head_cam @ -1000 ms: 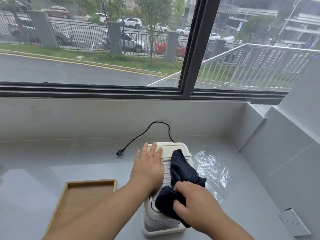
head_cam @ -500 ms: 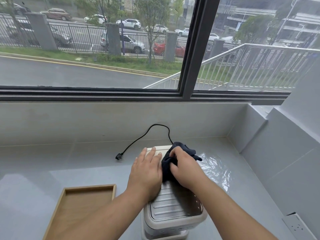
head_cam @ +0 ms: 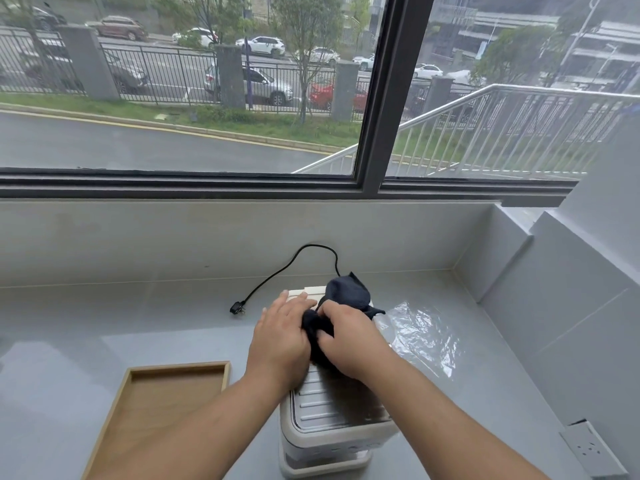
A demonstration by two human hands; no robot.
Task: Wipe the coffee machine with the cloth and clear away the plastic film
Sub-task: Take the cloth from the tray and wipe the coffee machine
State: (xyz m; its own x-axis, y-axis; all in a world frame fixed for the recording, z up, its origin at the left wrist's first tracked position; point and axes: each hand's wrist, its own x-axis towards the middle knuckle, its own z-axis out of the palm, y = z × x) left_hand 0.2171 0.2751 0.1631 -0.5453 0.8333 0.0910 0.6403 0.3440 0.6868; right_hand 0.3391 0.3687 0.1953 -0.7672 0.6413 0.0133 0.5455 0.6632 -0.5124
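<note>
Looking down, we see nearest us, at the left, a shallow wooden tray [head_cam: 162, 407] lying on the grey counter [head_cam: 86, 327], and at the far right edge of the near side a white wall socket [head_cam: 588, 448]. Between them stands the cream coffee machine [head_cam: 332, 424], its ribbed metal top facing up. Our left hand [head_cam: 282, 337] lies flat on that top, fingers stretched forward and close together, gripping nothing. Our right hand [head_cam: 349, 341] sits just beside it, fingers curled around the dark cloth [head_cam: 346, 294], which is pressed to the top of the machine and bunches up toward its far edge. Just right of the machine the clear plastic film [head_cam: 422, 334] lies crumpled on the counter. Farther off, a black power cord [head_cam: 277, 275] loops from behind the machine to its plug at the left. Beyond rises the window [head_cam: 374, 98].
</note>
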